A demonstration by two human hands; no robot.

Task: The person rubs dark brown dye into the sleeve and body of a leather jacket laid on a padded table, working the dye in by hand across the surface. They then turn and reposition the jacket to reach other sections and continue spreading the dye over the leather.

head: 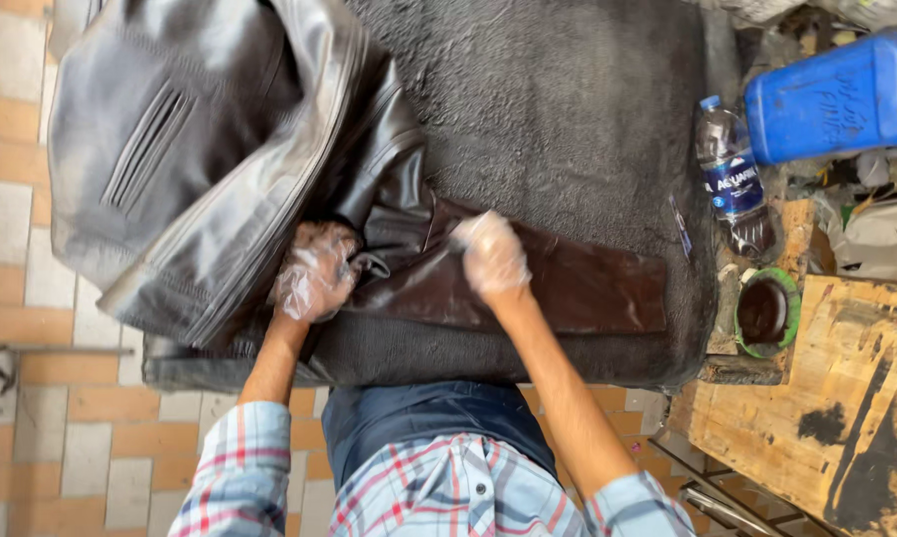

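A dark leather jacket (pixel 200 139) lies on a grey fuzzy pad (pixel 568 109), its body bunched up at the left. One sleeve (pixel 577 283), brown and shiny, stretches flat to the right. My left hand (pixel 314 273), in a clear plastic glove, grips the jacket where the sleeve meets the body. My right hand (pixel 490 257), also gloved, is closed and presses on the sleeve; whether it holds a cloth or sponge is hidden.
A plastic water bottle (pixel 732 184) and a blue jerrycan (pixel 836 99) lie at the right. A small round tin (pixel 766 313) with dark contents sits by a stained wooden board (pixel 846 398). Tiled floor (pixel 11 249) lies to the left.
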